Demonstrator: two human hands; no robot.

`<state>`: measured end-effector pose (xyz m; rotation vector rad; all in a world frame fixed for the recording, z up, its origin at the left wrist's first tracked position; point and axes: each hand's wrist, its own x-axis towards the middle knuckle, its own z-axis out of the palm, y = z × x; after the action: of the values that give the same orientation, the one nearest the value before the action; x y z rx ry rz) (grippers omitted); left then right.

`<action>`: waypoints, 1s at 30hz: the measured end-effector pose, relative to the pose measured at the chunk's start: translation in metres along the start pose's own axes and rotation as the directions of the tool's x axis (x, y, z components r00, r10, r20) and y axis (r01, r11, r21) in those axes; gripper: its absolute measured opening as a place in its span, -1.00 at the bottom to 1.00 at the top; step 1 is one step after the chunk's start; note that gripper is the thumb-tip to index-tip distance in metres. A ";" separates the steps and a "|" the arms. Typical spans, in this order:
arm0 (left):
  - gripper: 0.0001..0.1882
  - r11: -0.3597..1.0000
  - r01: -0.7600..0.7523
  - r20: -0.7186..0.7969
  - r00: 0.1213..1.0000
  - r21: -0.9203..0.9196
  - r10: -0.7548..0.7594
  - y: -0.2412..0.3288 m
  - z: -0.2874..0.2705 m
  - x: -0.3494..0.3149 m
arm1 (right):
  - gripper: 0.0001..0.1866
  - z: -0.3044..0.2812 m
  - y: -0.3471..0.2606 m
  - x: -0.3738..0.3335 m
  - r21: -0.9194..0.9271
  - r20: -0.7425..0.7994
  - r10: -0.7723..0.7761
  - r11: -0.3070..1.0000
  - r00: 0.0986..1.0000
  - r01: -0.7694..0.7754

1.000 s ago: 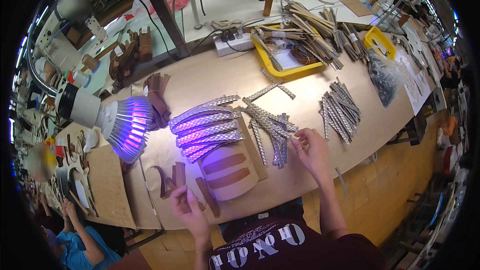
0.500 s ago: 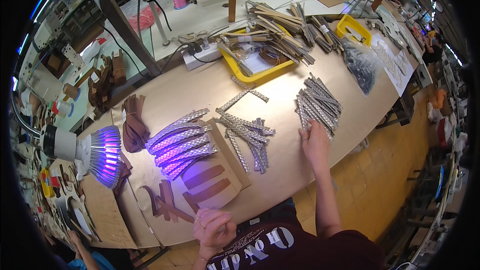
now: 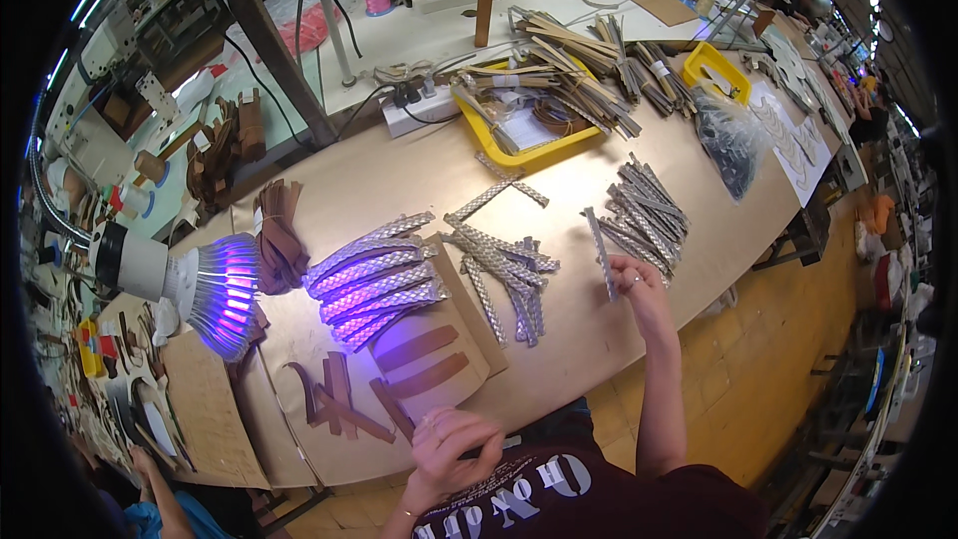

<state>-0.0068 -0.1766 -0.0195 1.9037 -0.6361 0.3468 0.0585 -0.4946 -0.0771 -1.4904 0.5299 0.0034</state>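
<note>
My right hand [image 3: 644,289] is closed in a pinch on a narrow grey woven strip [image 3: 601,255], held upright just above the table. Right beside it lies a fanned pile of woven strips [image 3: 649,212]. My left hand [image 3: 451,447] is at the table's near edge, fingers curled; whatever they hold, if anything, is hidden. A brown strip [image 3: 391,407] ends close to its fingertips. Ahead is a board [image 3: 439,394] carrying two brown strips [image 3: 424,359]. Silvery braided strips [image 3: 374,279] lie in a row under purple light, and a looser heap [image 3: 509,274] sits in the middle.
A lamp [image 3: 220,289] glows purple at the left. Behind, a yellow tray [image 3: 539,155] is heaped with strips, beside a power strip [image 3: 414,115]. A bag of dark pieces [image 3: 728,145] lies far right. Brown strip bundles [image 3: 279,235] lie left. Another person's arm [image 3: 165,499] shows lower left.
My right hand has drawn back slightly from the pile and lifted a woven strip out. My left hand has shifted a little right in the picture, as the whole view has moved slightly.
</note>
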 end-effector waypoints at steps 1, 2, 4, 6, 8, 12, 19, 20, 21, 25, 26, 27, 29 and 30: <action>-0.80 0.998 0.055 0.044 0.998 -0.039 -0.053 0.002 0.002 0.003 | -0.68 0.002 0.000 -0.005 0.040 0.041 0.008 0.999 0.999 -0.010; -0.80 0.991 0.106 0.083 0.992 -0.078 -0.099 0.005 0.004 0.006 | -0.68 0.005 -0.001 -0.009 0.080 0.082 0.014 0.997 0.997 -0.021; -0.80 0.968 0.201 0.160 0.971 -0.149 -0.177 0.008 0.011 0.012 | -0.68 0.012 -0.004 -0.015 0.055 0.122 -0.016 0.998 0.992 0.010; -0.79 0.934 0.288 0.236 0.942 -0.210 -0.238 0.007 0.022 0.017 | -0.68 0.018 -0.007 -0.019 0.029 0.157 -0.037 0.999 0.987 0.033; -0.74 0.897 0.393 0.333 0.889 -0.204 -0.314 0.000 0.040 0.022 | -0.67 0.023 -0.010 -0.022 0.009 0.189 -0.060 0.998 0.980 0.060; -0.65 0.534 0.710 0.455 0.704 -0.459 -0.545 -0.024 0.095 0.029 | -0.65 0.029 -0.010 -0.025 0.022 0.227 -0.027 0.999 0.973 0.023; -0.70 0.303 0.820 0.539 0.554 -0.486 -0.635 -0.048 0.139 0.028 | -0.65 0.032 0.002 -0.027 0.048 0.277 -0.004 0.999 0.961 -0.009; -0.71 0.317 0.825 0.534 0.549 -0.467 -0.643 -0.048 0.140 0.029 | -0.65 0.031 0.003 -0.027 0.046 0.278 -0.008 0.999 0.961 -0.005; -0.72 0.321 0.821 0.530 0.556 -0.472 -0.640 -0.048 0.139 0.030 | -0.67 0.031 0.004 -0.027 0.048 0.286 -0.010 0.999 0.958 -0.003; -0.75 0.341 0.850 0.574 0.524 -0.402 -0.630 -0.047 0.130 0.028 | -0.70 0.030 0.007 -0.022 0.088 0.239 0.012 0.996 0.971 -0.033; -0.75 0.346 0.850 0.594 0.525 -0.397 -0.610 -0.046 0.126 0.025 | -0.69 0.030 0.008 -0.020 0.107 0.216 0.019 0.993 0.976 -0.044; -0.75 0.326 0.870 0.627 0.493 -0.370 -0.603 -0.044 0.122 0.021 | -0.67 0.028 0.008 -0.017 0.141 0.177 0.086 0.984 0.980 -0.111; -0.75 0.329 0.882 0.682 0.469 -0.336 -0.561 -0.040 0.112 0.011 | -0.62 0.025 0.007 -0.010 0.218 0.115 0.205 0.950 0.972 -0.226; -0.75 0.320 0.896 0.714 0.439 -0.307 -0.545 -0.038 0.106 0.006 | -0.62 0.024 0.008 -0.007 0.222 0.119 0.240 0.939 0.964 -0.261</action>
<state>0.0144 -0.2632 -0.0884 1.3259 -0.0372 -0.9530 0.0577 -0.4689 -0.0827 -1.1770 0.6220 0.2005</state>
